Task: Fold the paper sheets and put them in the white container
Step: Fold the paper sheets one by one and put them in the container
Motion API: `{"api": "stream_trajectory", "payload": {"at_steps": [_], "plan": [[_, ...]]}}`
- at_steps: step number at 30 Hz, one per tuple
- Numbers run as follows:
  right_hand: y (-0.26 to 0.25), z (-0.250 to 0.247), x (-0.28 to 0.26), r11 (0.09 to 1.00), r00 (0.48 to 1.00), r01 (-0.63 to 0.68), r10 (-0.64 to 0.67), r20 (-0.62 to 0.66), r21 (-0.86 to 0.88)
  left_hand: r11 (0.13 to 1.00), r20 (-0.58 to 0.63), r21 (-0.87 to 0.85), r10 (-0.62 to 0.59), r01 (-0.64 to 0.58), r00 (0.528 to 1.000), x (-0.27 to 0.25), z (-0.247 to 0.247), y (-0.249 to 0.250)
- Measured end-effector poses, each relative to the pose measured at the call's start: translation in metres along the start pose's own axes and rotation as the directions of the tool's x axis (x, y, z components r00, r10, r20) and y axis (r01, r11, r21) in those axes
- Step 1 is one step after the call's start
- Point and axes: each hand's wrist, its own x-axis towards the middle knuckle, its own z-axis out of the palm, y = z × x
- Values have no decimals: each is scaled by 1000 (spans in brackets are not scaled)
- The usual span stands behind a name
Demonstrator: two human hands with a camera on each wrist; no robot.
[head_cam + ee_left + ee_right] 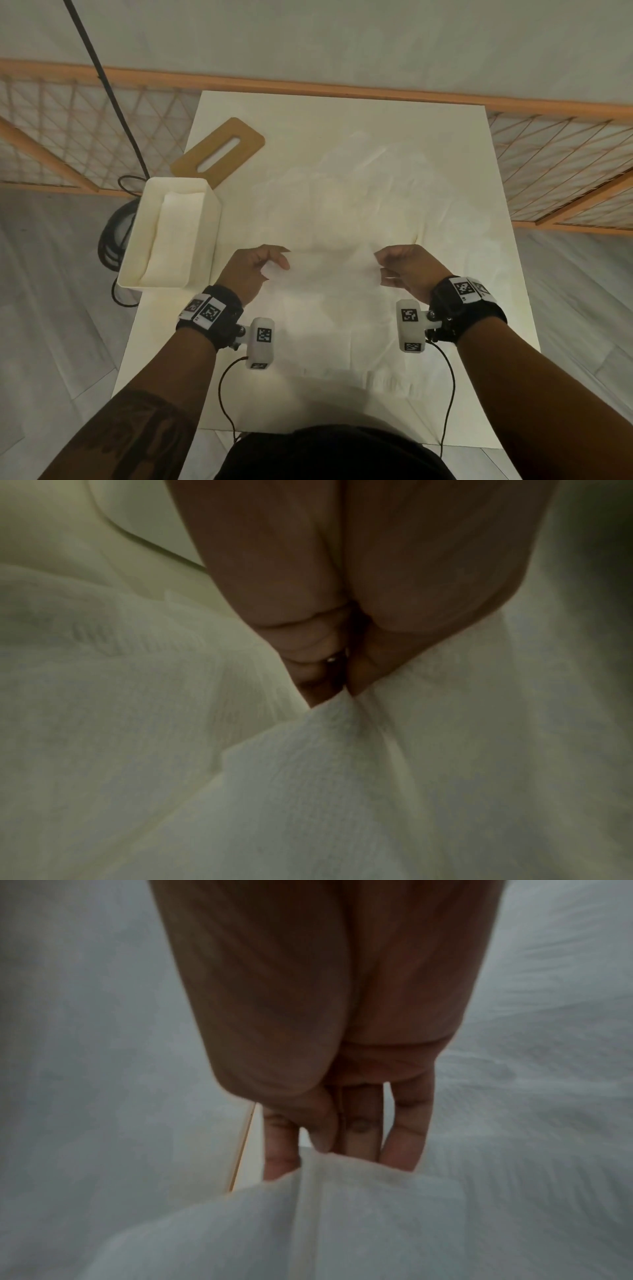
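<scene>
Both hands pinching one paper sheet (329, 274) above the table (445, 171).
Head: left hand (251, 270), right hand (407, 270) grip its corners; white container (209, 219) left of sheet, folded paper inside. Left wrist: fingers (301, 642) pinch the sheet, blurry. Right wrist: fingers (404, 1150) clamp the sheet's edge.

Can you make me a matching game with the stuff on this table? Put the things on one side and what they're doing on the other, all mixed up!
Things:
1. white container
2. brown lid
3. paper sheet
4. black cable

States:
A. pinched at its corners by the left hand and the right hand
B. lying flat on the table, behind the container, with a long slot in it
C. running down across the railing to coils on the floor
D. open on top, with folded paper already inside

Pairs: 1-D, 2-B, 3-A, 4-C
</scene>
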Motion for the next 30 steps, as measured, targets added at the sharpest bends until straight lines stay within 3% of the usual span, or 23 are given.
{"api": "stream_trajectory", "payload": {"at_steps": [5, 8, 12, 18, 21, 24, 26, 28, 30], "plan": [[1, 0, 0, 977, 993, -121, 120, 18, 173, 925, 126, -283, -228, 255, 966, -4, 3, -2], [2, 2, -1, 969, 990, -138, 142, -5, 206, 900, 88, -336, -266, 280, 960, -3, 9, -3], [5, 5, 0, 997, 998, 2, -7, -67, -80, 981, 47, -12, -193, 194, 980, 3, 15, -7], [10, 7, -12, 994, 992, -26, 13, -122, -102, 965, 72, 210, -173, 155, 982, 0, 25, -3], [21, 9, -4, 929, 977, -96, 19, -213, -356, 889, 55, 437, -175, 134, 983, 2, 33, -15], [15, 18, 8, 795, 926, -89, -156, -345, -600, 810, 9, 576, -143, 112, 990, 0, 46, -25], [5, 27, 22, 753, 908, -24, -259, -329, -657, 761, -1, 644, -103, 80, 995, -2, 55, -29], [-5, 37, 37, 706, 928, -42, -234, -289, -707, 667, -10, 743, -74, 57, 997, -5, 61, -31], [-13, 45, 50, 677, 949, -127, -131, -288, -725, 565, -24, 825, -24, 33, 999, -5, 66, -33]]}}
